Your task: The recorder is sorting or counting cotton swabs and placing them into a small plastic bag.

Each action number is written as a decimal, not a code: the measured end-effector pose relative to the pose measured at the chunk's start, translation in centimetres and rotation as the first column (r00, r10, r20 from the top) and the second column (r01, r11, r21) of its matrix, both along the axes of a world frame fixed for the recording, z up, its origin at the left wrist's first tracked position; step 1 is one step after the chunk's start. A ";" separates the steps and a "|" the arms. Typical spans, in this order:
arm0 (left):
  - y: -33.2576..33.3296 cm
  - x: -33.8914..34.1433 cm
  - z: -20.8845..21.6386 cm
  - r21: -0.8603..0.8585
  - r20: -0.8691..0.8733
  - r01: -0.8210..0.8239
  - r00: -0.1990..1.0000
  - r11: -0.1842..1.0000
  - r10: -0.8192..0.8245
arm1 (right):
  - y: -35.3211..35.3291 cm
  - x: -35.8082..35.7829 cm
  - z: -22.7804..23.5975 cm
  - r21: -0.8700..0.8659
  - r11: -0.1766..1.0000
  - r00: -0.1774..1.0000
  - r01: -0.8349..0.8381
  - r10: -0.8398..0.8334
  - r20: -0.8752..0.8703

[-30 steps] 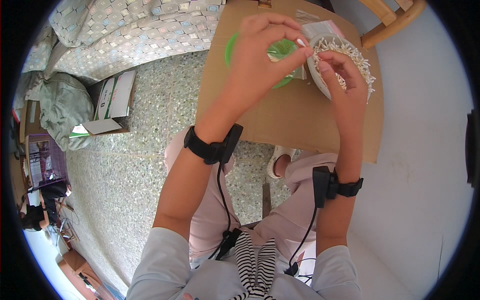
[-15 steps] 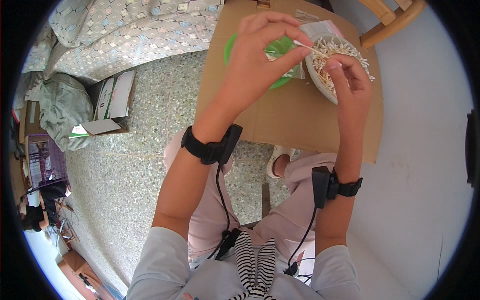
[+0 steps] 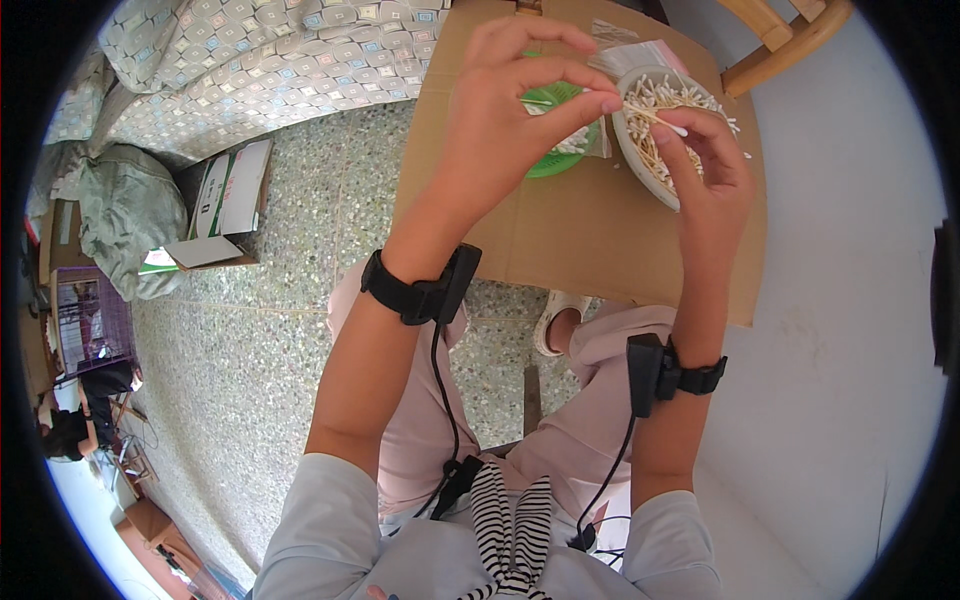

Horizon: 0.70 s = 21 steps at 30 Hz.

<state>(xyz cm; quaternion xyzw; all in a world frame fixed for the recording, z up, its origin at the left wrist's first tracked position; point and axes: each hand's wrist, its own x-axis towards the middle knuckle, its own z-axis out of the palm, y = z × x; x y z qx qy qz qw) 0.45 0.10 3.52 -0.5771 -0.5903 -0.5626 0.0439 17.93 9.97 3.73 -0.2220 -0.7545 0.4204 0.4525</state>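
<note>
A cotton swab (image 3: 655,118) with a white tip is stretched between my two hands. My left hand (image 3: 510,125) pinches its left end between thumb and forefinger, the other fingers bent above. My right hand (image 3: 708,155) holds the swab near its right tip, with thumb and forefinger closed on it. Just beneath the hands stands a whitish oval bowl (image 3: 645,178) heaped with loose cotton swabs (image 3: 665,95). Partly behind my left hand is a round green basket (image 3: 548,168), holding a clear plastic bag (image 3: 570,143) with swabs in it.
The bowl and basket rest on a cardboard-covered table (image 3: 570,235). More clear plastic bags (image 3: 635,58) lie behind the bowl. A wooden chair (image 3: 785,55) stands at the far right, beside the white wall (image 3: 850,250). An opened carton (image 3: 230,195) sits on the speckled floor.
The swab has shifted right and down between my fingers; its right tip now shows beyond my right thumb, while the left tip is no longer visible. Both hands have barely moved.
</note>
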 end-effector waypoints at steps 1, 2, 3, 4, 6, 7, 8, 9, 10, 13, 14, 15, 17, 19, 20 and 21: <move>-0.2 0.1 0.3 -0.011 -0.031 -0.011 0.999 1.000 0.010 | 0.0 0.1 0.0 -0.016 1.000 1.000 -0.015 0.015 -0.016; -0.2 0.1 0.5 -0.021 -0.061 -0.021 0.998 1.000 0.020 | 0.1 0.1 0.0 -0.032 0.999 0.999 -0.030 0.029 -0.032; -0.3 0.1 0.5 -0.022 -0.062 -0.022 0.998 1.000 0.021 | 0.0 0.2 0.1 -0.033 0.999 0.999 -0.031 0.030 -0.033; -0.4 0.1 0.5 -0.015 -0.076 -0.027 0.997 1.000 0.026 | -0.2 0.3 0.3 -0.082 0.996 0.999 -0.034 0.033 -0.022; -0.5 0.0 0.6 -0.009 -0.090 -0.031 0.995 0.999 0.030 | -0.3 0.4 0.4 -0.130 0.991 0.999 -0.037 0.036 -0.010; -0.5 -0.1 0.6 -0.003 -0.100 -0.033 0.994 0.999 0.033 | -0.2 0.4 0.5 -0.147 0.988 0.998 -0.055 0.051 -0.031; -0.5 -0.1 0.6 0.003 -0.110 -0.036 0.993 0.999 0.036 | -0.2 0.4 0.5 -0.163 0.984 0.996 -0.073 0.065 -0.053; -0.5 -0.1 0.6 0.003 -0.110 -0.035 0.993 0.999 0.035 | -0.2 0.4 0.5 -0.163 0.984 0.997 -0.073 0.065 -0.052; -0.5 0.0 0.6 -0.002 -0.099 -0.029 0.995 1.000 0.028 | -0.2 0.4 0.5 -0.176 0.983 0.997 -0.059 0.049 -0.060; -0.3 0.0 0.7 -0.010 -0.120 -0.019 0.993 1.000 0.018 | 0.0 0.5 0.5 -0.156 0.988 1.000 0.007 -0.011 -0.026; -0.1 0.0 0.8 -0.012 -0.151 -0.016 0.988 1.000 0.014 | 0.2 0.5 0.5 -0.120 0.991 0.998 0.058 -0.056 0.015; 0.1 0.0 0.3 -0.012 -0.151 -0.017 0.988 1.000 0.015 | 0.5 0.7 0.5 -0.120 0.991 0.998 0.057 -0.055 0.015; 0.6 0.1 -1.3 -0.038 -0.090 -0.137 0.987 0.990 0.133 | 1.4 1.3 0.1 0.004 0.983 0.967 0.182 -0.180 0.179; 0.7 0.5 -2.1 -0.114 -0.108 -0.177 0.980 0.978 0.165 | 1.8 1.7 -0.3 0.034 0.976 0.941 0.213 -0.215 0.262; 0.7 0.7 -2.4 -0.188 -0.129 -0.215 0.973 0.958 0.193 | 1.9 1.8 -0.6 0.067 0.968 0.906 0.243 -0.251 0.341; 0.8 1.0 -2.9 -0.188 -0.131 -0.219 0.972 0.957 0.197 | 1.8 1.6 -0.7 0.066 0.969 0.907 0.239 -0.247 0.340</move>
